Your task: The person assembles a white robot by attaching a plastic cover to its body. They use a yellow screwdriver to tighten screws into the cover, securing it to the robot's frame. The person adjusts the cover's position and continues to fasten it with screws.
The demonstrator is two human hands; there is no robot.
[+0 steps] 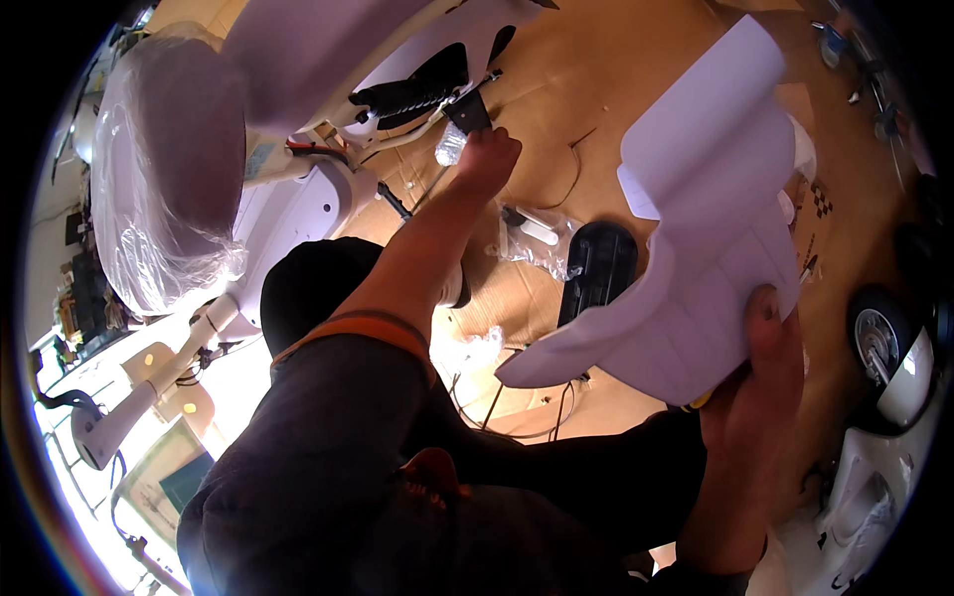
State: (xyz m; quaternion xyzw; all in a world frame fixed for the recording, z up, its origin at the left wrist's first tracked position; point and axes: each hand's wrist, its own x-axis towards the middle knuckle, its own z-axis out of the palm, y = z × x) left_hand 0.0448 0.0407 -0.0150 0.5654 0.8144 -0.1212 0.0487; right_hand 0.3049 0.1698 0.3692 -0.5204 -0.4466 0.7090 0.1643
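My right hand grips the lower right edge of a large, curved, pale lavender-white plastic panel, thumb on its face. The panel is tilted up off the floor. My left arm reaches forward to a partly built scooter with pale body panels. There my left hand is closed at the lower end of a dark flat piece beside the scooter's frame. A clear-wrapped part hangs just left of that hand. The fingertips of my left hand are partly hidden.
Cardboard covers the floor. A black oblong tray-like part and a clear bag of parts lie between my arms. At left is a plastic-wrapped rounded part. A wheel and white body parts stand at right.
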